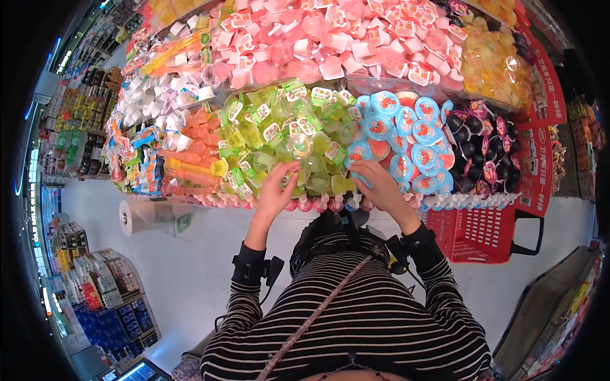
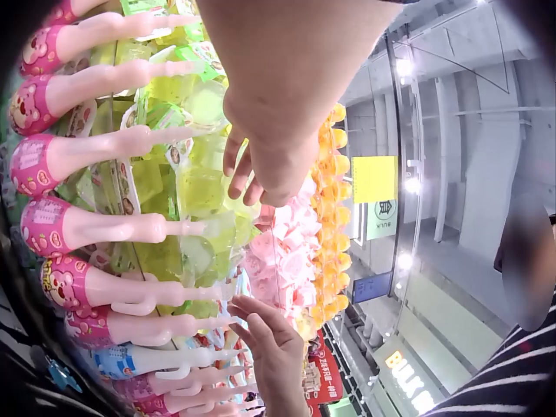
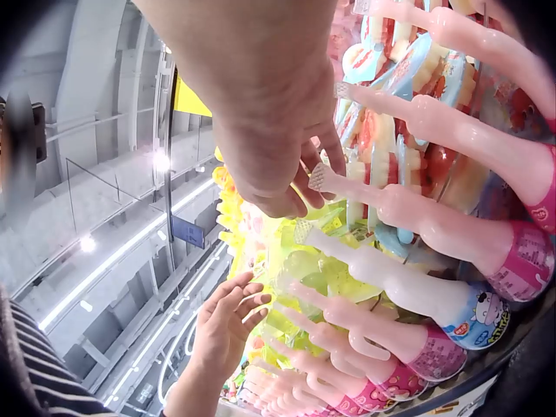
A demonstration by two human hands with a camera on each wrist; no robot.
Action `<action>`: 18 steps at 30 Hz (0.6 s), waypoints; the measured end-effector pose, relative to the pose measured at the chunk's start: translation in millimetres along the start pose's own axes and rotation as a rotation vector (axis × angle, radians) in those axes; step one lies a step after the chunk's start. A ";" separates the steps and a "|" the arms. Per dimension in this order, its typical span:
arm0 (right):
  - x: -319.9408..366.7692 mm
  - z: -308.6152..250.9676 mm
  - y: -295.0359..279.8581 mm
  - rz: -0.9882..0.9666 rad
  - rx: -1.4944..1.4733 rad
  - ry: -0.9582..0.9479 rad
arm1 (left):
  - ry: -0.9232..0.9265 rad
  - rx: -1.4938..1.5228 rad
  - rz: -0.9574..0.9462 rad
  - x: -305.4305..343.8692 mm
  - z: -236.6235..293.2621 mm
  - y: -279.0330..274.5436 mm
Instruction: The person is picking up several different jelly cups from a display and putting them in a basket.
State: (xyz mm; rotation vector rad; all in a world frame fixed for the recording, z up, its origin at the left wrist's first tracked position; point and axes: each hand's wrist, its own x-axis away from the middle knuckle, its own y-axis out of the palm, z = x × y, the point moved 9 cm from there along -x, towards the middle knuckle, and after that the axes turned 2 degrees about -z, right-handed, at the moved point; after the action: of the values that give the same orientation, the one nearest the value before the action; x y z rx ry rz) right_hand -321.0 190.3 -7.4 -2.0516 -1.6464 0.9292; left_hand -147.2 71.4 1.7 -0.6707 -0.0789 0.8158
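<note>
Where the head view looks down, the left hand is positioned at the near part of the green jelly cups, its grip relaxed and parted. The right hand is at the border with the blue-lidded cups, its grip loosely extended; contact cannot be confirmed. In the left wrist view, pink bottles line the edge beside the green jelly cups, and both hands show bent, relaxed fingers. In the right wrist view, the left hand's fingers are spread; a blue-labelled bottle lies among the pink bottles.
</note>
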 end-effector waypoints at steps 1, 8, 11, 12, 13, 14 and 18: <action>0.1 -0.1 -0.6 0.008 0.003 0.004 | 0.007 0.001 -0.007 -0.7 0.8 -0.4; 1.7 0.0 -3.0 0.076 0.060 0.044 | 0.136 0.021 -0.078 -7.9 5.3 2.0; 3.3 1.6 -4.3 0.091 0.104 0.071 | 0.142 0.073 -0.128 -8.1 7.9 6.7; 3.4 2.2 -2.9 0.088 0.132 0.088 | 0.121 0.097 -0.163 -9.2 6.3 9.7; 4.8 2.0 -2.5 0.096 0.136 0.103 | 0.135 0.130 -0.178 -9.6 5.5 13.2; 6.0 0.5 -4.0 0.111 0.125 0.122 | 0.138 0.137 -0.193 -10.1 6.1 16.1; 12.7 -2.8 -10.2 0.137 0.130 0.172 | 0.172 0.202 -0.264 -13.1 16.1 26.4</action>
State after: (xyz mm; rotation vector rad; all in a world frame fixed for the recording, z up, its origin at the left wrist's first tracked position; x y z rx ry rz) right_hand -325.1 205.5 -2.4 -2.1110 -1.3369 0.8530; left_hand -178.4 83.8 1.6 -0.5237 0.0690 0.5022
